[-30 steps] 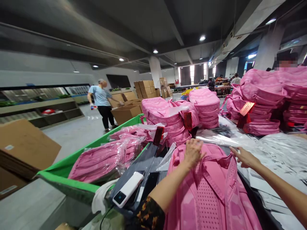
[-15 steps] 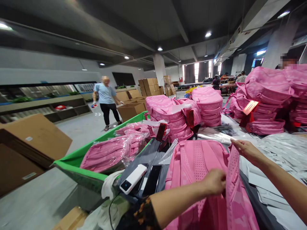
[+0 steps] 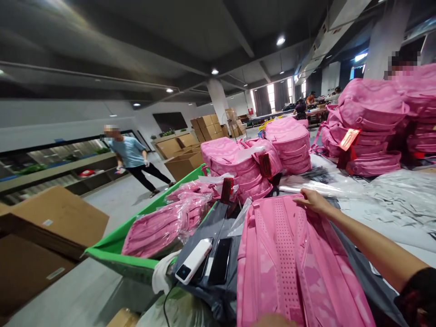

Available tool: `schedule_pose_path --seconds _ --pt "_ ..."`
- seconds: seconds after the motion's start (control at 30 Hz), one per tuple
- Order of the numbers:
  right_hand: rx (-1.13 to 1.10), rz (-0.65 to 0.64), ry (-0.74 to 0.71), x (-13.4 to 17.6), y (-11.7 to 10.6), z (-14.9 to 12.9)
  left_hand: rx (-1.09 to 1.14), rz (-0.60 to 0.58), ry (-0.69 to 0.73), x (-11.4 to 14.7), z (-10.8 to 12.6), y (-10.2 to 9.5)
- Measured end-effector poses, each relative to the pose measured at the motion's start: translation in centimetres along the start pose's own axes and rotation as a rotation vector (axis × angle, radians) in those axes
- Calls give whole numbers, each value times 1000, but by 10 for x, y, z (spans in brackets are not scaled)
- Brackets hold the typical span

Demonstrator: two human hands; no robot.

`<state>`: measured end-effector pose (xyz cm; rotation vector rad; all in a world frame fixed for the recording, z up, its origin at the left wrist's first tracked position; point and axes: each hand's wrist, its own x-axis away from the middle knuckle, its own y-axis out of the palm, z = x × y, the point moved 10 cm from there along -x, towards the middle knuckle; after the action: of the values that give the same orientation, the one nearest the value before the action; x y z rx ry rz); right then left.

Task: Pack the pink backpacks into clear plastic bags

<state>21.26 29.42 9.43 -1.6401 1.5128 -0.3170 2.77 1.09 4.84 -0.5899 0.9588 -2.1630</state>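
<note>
Two hands show: our right hand (image 3: 314, 202) pinches the pink backpack (image 3: 285, 254) by its top edge; below those fingers, we cannot tell whether our left hand (image 3: 275, 321) grips.

The pink backpack (image 3: 299, 263) looks like matt cloth, its middle panel (image 3: 288, 254) perforated; the phone (image 3: 220, 261) is glossy, the power bank (image 3: 195, 260) smooth plastic, the cardboard (image 3: 64, 220) matt.
</note>
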Motion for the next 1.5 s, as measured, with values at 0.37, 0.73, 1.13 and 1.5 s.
schedule_pose_path --seconds 0.37,0.73,1.13,1.5 --pt "280 -3 -305 12 32 4 -118 741 -274 -129 -152 -191" --pt "344 233 -506 102 23 -9 -188 839 51 -113 -116 -132" --pt "535 -324 -148 69 77 45 -303 367 -106 -172 -165 -91" --pt "796 -209 -18 -8 103 47 -272 291 -302 -205 -128 -85"
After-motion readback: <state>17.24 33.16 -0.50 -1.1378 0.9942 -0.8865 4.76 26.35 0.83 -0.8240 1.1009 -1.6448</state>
